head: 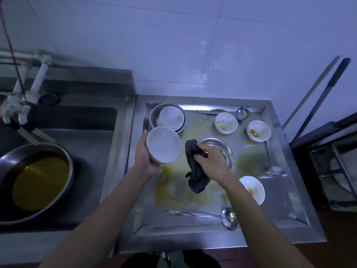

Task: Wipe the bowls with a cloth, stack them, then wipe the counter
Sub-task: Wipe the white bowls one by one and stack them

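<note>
At far left a pan (pixel 36 182) of yellow liquid sits in the sink. Your left hand (pixel 144 155) grips a white bowl (pixel 163 145) by its rim, tilted, its inside looking clean, held above the tabletop (pixel 193 238). The stack of wiped bowls (pixel 171 117) lies just beyond that hand, the nearer one, so setting it there looks like the next move. Your right hand (pixel 211 161) clutches the dark cloth (pixel 195 171), just right of the bowl. Three stained bowls (pixel 226 122) (pixel 258 130) (pixel 252 189) wait further right.
</note>
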